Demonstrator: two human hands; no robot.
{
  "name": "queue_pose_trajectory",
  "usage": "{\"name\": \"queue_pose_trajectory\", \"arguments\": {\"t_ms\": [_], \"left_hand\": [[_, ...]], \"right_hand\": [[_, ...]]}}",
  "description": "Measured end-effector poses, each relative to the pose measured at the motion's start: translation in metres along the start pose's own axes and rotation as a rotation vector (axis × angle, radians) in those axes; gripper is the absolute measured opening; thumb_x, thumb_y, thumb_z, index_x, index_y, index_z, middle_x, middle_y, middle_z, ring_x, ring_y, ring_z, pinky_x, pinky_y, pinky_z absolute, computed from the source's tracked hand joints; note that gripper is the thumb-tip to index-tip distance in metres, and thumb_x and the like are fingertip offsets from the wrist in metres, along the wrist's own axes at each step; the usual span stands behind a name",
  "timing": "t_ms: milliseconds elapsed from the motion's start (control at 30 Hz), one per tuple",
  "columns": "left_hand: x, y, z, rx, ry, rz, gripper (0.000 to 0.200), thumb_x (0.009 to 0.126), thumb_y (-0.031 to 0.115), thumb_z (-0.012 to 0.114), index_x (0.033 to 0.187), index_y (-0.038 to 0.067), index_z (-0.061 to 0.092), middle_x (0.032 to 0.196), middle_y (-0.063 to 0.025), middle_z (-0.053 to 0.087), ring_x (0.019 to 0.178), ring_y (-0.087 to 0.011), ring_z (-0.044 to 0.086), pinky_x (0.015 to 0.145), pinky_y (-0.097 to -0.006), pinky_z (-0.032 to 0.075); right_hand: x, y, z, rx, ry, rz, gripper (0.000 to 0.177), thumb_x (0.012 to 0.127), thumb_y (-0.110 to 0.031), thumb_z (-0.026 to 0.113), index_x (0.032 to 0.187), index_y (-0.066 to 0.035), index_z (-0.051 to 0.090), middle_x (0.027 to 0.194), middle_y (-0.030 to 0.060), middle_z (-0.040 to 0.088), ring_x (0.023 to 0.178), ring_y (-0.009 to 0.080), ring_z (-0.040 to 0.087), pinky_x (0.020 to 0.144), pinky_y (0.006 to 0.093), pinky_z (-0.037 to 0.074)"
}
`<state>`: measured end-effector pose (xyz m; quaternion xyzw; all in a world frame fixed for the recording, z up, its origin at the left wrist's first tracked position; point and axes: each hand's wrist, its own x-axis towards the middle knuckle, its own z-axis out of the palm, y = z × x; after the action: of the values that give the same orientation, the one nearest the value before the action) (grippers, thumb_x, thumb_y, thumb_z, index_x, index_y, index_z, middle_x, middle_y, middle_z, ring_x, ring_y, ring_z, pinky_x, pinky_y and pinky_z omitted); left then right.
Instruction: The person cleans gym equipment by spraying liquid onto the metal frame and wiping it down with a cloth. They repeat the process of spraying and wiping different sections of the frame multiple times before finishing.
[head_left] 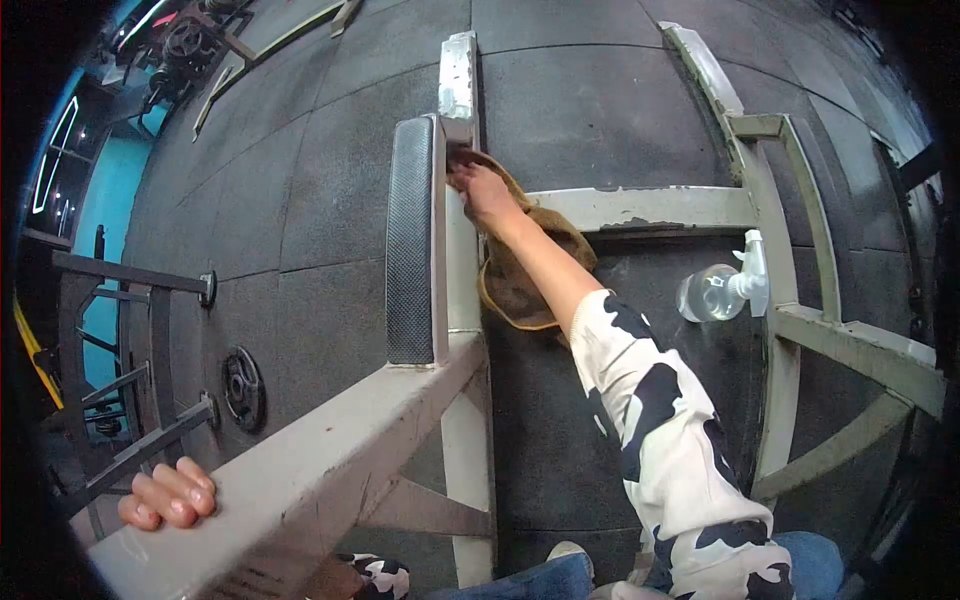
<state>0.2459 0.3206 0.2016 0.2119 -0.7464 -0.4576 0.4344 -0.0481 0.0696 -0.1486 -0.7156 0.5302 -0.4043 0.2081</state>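
Note:
My right hand [482, 192] is closed on a brown cloth [538, 262], pressed against the grey metal frame beside the black textured pad [411, 245]. The cloth hangs down over the frame's upright and crossbar [650, 209]. At the lower left, the fingers of my left hand [170, 494] curl over the edge of the thick grey beam [300, 460]; its palm is hidden behind the beam. A clear spray bottle [715, 293] with a white nozzle lies on the dark floor, right of the cloth.
A black weight plate [243, 388] is on the floor at the left, near a dark metal rack [150, 350]. Grey frame bars [780, 260] run along the right. Another frame [265, 60] and gym equipment stand at the upper left. My shoe [568, 550] shows at the bottom.

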Motion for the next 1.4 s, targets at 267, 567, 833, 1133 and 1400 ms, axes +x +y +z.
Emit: {"name": "queue_pose_trajectory", "arguments": {"t_ms": [267,567,833,1133,1400], "left_hand": [[-0.003,0.007,0.006,0.077,0.076,-0.051,0.019,0.092,0.013,0.057,0.111,0.01,0.051,0.093,-0.0062,0.056,0.087,-0.0206,0.057,0.076,-0.0335,0.045],[-0.005,0.004,0.001,0.027,0.052,-0.031,0.026,0.093,0.022,0.057,0.114,0.008,0.051,0.095,-0.0085,0.055,0.089,-0.0238,0.056,0.078,-0.037,0.044],[-0.002,-0.003,-0.004,-0.026,-0.042,0.021,0.033,0.098,0.029,0.044,0.12,0.005,0.05,0.103,-0.0141,0.057,0.096,-0.0285,0.057,0.081,-0.0417,0.045],[-0.007,-0.013,-0.01,-0.062,-0.062,0.102,0.036,0.099,0.029,0.042,0.123,0.003,0.048,0.106,-0.019,0.056,0.099,-0.0333,0.056,0.083,-0.0458,0.044],[-0.004,-0.023,0.011,-0.083,0.065,0.196,0.035,0.096,0.023,0.048,0.121,-0.001,0.049,0.107,-0.0218,0.057,0.101,-0.0339,0.058,0.09,-0.0437,0.046]], "right_hand": [[-0.047,-0.007,0.02,-0.158,-0.016,-0.404,0.03,0.078,-0.002,0.053,0.104,-0.011,0.064,0.124,0.0061,0.057,0.111,0.0301,0.055,0.09,0.0385,0.047],[-0.12,-0.042,0.027,-0.002,-0.381,-0.627,0.046,0.071,0.0,0.056,0.109,-0.025,0.067,0.13,-0.0004,0.054,0.118,0.0233,0.049,0.095,0.0389,0.039],[-0.159,-0.048,0.0,0.001,-0.493,-0.377,0.061,0.07,0.003,0.057,0.127,-0.02,0.057,0.143,0.0019,0.044,0.136,0.0219,0.034,0.114,0.0426,0.026],[-0.211,-0.094,-0.011,0.242,-0.121,-0.019,0.064,0.066,0.017,0.045,0.124,-0.006,0.055,0.138,0.0134,0.048,0.129,0.0311,0.043,0.108,0.0381,0.037],[-0.236,-0.181,0.003,0.5,0.3,0.593,0.037,0.08,0.009,0.044,0.115,0.007,0.057,0.124,0.0264,0.054,0.117,0.0379,0.053,0.098,0.038,0.043]]}}
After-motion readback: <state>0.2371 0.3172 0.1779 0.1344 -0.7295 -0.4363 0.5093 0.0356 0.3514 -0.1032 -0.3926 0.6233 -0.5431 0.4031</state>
